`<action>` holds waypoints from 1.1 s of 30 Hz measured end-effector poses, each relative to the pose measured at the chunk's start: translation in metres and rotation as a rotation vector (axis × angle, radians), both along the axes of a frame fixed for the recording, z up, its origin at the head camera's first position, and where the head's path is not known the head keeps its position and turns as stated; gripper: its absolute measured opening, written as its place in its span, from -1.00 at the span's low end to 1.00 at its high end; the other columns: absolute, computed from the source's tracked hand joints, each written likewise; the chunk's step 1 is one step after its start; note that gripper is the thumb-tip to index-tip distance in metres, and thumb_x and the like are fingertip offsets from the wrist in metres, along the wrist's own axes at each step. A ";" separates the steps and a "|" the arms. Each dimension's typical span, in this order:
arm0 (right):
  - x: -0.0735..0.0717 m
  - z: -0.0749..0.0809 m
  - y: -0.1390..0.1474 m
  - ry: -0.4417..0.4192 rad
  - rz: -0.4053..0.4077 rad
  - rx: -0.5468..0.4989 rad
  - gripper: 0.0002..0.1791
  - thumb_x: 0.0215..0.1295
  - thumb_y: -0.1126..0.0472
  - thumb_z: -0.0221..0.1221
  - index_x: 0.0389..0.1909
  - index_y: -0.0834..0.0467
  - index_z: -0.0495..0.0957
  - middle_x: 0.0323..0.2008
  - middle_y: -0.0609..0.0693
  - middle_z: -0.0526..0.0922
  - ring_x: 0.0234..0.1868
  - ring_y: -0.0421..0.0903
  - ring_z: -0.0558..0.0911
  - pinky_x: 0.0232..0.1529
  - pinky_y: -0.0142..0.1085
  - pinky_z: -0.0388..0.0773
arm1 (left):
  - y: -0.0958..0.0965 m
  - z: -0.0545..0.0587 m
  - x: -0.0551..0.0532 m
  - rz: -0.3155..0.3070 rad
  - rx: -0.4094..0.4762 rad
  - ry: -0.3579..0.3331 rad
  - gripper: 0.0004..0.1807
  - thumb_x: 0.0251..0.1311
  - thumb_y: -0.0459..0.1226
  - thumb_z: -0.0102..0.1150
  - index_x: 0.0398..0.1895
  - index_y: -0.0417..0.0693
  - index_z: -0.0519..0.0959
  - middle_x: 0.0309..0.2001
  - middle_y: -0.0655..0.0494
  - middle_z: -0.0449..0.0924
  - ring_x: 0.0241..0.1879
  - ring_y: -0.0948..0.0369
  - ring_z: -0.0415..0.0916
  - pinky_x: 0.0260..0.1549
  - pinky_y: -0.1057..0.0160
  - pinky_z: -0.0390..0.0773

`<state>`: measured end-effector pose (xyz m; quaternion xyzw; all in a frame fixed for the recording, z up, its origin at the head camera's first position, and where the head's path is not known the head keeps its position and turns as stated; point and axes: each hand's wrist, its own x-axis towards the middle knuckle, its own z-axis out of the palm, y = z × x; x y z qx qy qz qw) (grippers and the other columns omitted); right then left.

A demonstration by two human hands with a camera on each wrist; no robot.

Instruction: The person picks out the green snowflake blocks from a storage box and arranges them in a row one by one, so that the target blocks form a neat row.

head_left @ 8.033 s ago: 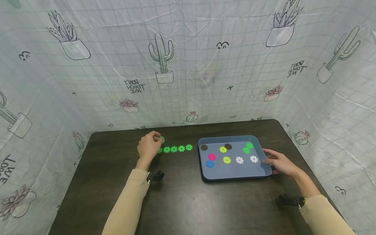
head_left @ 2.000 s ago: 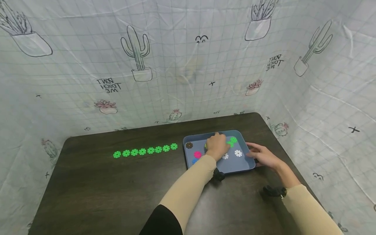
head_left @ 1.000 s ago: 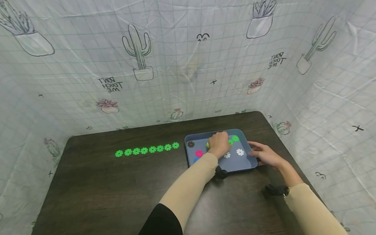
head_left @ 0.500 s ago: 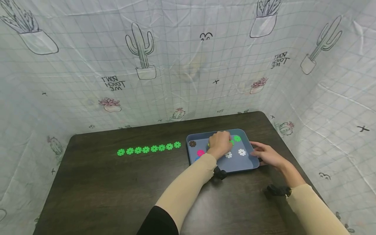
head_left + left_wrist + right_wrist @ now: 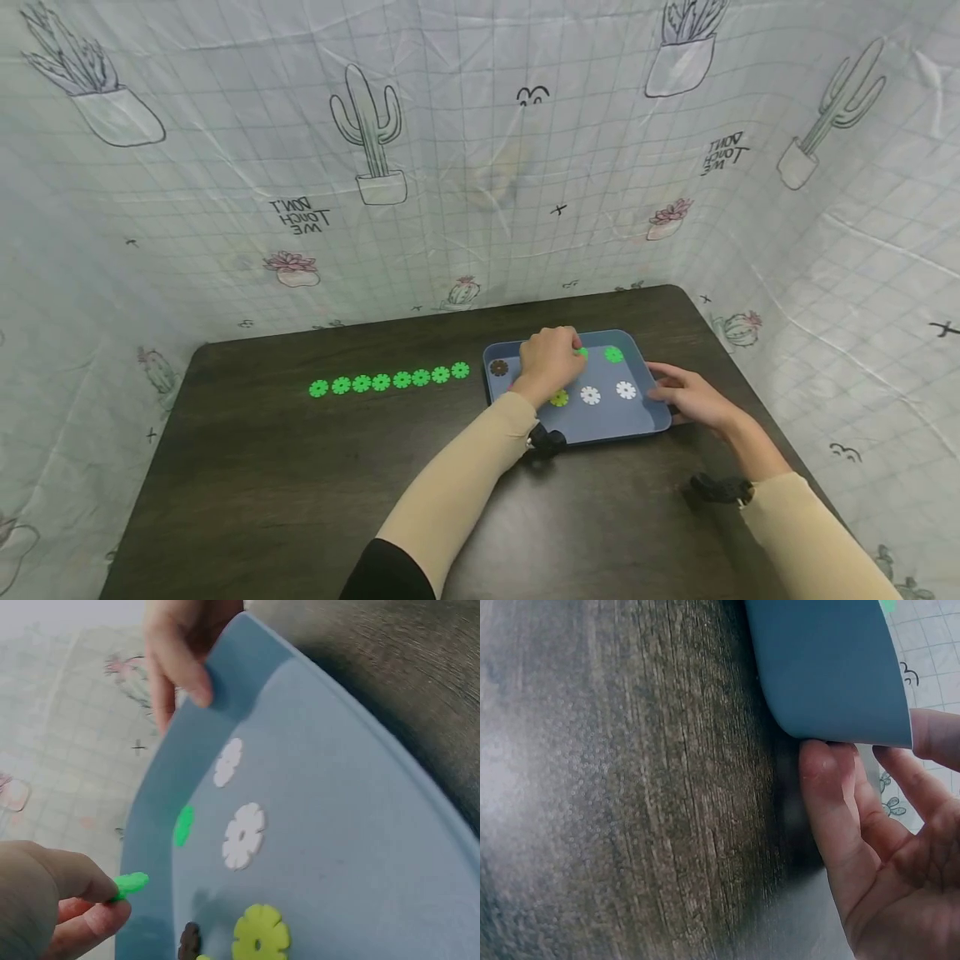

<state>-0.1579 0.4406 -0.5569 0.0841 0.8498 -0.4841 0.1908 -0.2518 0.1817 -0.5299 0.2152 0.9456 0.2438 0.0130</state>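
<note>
My left hand (image 5: 551,362) is over the blue-grey tray (image 5: 615,423) and pinches a green flower-shaped plastic disc (image 5: 133,883) between thumb and fingers. At the tray's right end, my right hand (image 5: 693,397) grips the rim, thumb inside and fingers at the outer wall. Inside the tray lie another green disc (image 5: 613,354), two white discs (image 5: 590,395), a yellow disc (image 5: 559,398) and a brown disc (image 5: 498,367). Left of the tray, several green discs (image 5: 382,382) form a straight row on the table. My left hand and forearm hide part of the tray's left side.
The dark wooden table (image 5: 300,483) carries the tray at its right. A pale cloth with cactus drawings (image 5: 465,150) hangs behind the table and along its sides. Black wrist straps with cameras (image 5: 547,440) sit at both wrists.
Eight seconds ago the row was shorter, with my left hand at it. Since then that hand came to the tray, and just now lifted a green disc and shifted left. The right hand stays on the rim.
</note>
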 end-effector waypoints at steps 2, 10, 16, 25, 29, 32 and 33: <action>-0.001 0.000 0.000 -0.005 0.002 0.002 -0.20 0.55 0.11 0.15 0.64 0.24 0.01 0.27 0.41 0.44 0.08 0.12 0.63 -0.07 0.02 0.69 | -0.007 0.001 -0.001 0.013 0.018 0.002 -0.86 0.28 -0.08 0.33 -0.13 0.24 0.73 -0.25 0.35 0.72 -0.46 0.28 0.53 -0.46 0.24 0.47; 0.000 -0.001 0.000 -0.007 0.012 0.007 -0.19 0.56 0.09 0.14 0.65 0.24 -0.02 0.32 0.46 0.38 0.11 0.15 0.62 -0.06 0.05 0.69 | -0.033 0.004 -0.004 0.090 0.068 0.016 -0.89 0.26 -0.08 0.37 -0.18 0.24 0.73 -0.43 0.42 0.65 -0.53 0.31 0.50 -0.55 0.27 0.42; -0.001 -0.003 0.002 -0.007 0.017 0.004 -0.18 0.57 0.11 0.13 0.65 0.25 -0.04 0.35 0.50 0.33 0.13 0.20 0.62 -0.05 0.08 0.68 | -0.054 0.003 -0.010 0.135 0.071 0.030 -0.91 0.26 -0.07 0.37 -0.22 0.23 0.73 -0.47 0.43 0.63 -0.55 0.30 0.50 -0.57 0.26 0.43; -0.001 -0.006 0.005 -0.005 0.021 -0.005 -0.17 0.56 0.11 0.13 0.65 0.26 -0.05 0.35 0.51 0.31 0.14 0.20 0.61 -0.05 0.07 0.68 | -0.079 0.002 -0.010 0.183 0.126 0.023 -0.89 0.24 -0.07 0.36 -0.24 0.20 0.74 -0.43 0.43 0.67 -0.52 0.29 0.53 -0.54 0.19 0.47; -0.002 -0.005 0.005 -0.009 0.020 -0.002 -0.17 0.56 0.10 0.14 0.64 0.27 -0.04 0.36 0.51 0.30 0.13 0.19 0.62 -0.06 0.06 0.68 | -0.090 0.000 -0.009 0.220 0.143 0.021 -0.89 0.21 -0.08 0.36 -0.24 0.19 0.75 -0.43 0.42 0.68 -0.51 0.28 0.55 -0.52 0.17 0.49; -0.002 -0.004 0.004 -0.011 0.022 -0.001 -0.17 0.56 0.09 0.14 0.64 0.27 -0.04 0.35 0.51 0.31 0.12 0.17 0.62 -0.06 0.06 0.68 | -0.098 -0.001 -0.010 0.243 0.166 0.006 -0.90 0.21 -0.09 0.36 -0.25 0.20 0.75 -0.43 0.43 0.69 -0.49 0.27 0.57 -0.48 0.15 0.52; -0.002 -0.004 0.004 -0.010 0.023 0.000 -0.17 0.56 0.09 0.14 0.64 0.27 -0.04 0.35 0.51 0.31 0.12 0.17 0.62 -0.05 0.06 0.68 | -0.100 -0.001 -0.010 0.250 0.176 -0.003 -0.90 0.20 -0.09 0.36 -0.25 0.21 0.75 -0.43 0.43 0.69 -0.48 0.28 0.57 -0.47 0.14 0.52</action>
